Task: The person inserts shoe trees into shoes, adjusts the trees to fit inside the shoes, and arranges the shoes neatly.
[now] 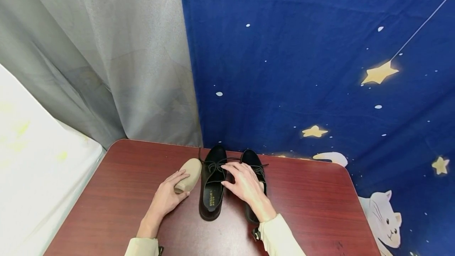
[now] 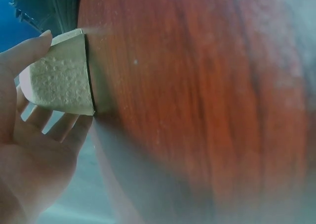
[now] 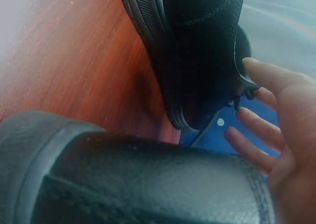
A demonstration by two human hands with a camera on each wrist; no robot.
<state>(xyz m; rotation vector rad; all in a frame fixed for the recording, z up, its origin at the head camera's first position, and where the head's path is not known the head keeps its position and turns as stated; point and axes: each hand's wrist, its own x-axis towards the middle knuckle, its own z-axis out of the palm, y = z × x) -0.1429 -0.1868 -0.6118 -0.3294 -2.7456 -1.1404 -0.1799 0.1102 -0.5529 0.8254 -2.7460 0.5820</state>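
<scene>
My left hand [image 1: 167,194] grips a beige, shoe-toe-shaped insert [image 1: 192,173], which lies beside the left black lace-up shoe [image 1: 215,156]. The left wrist view shows the insert's squared, pitted end [image 2: 59,83] between thumb and fingers. My right hand [image 1: 245,183] reaches over the right black shoe [image 1: 251,157], its spread fingertips at the laces and opening edge of the left shoe. In the right wrist view the thumb [image 3: 266,75] is right at that shoe's collar. Lettering marks the left shoe's insole. The right shoe's middle is hidden under the hand; something pale shows at its opening.
Both shoes stand on a reddish-brown table [image 1: 313,208], toes toward its far edge. Behind it hang a grey curtain [image 1: 149,70] and a blue star-patterned cloth [image 1: 284,70]. White cloth [image 1: 42,161] hangs on the left.
</scene>
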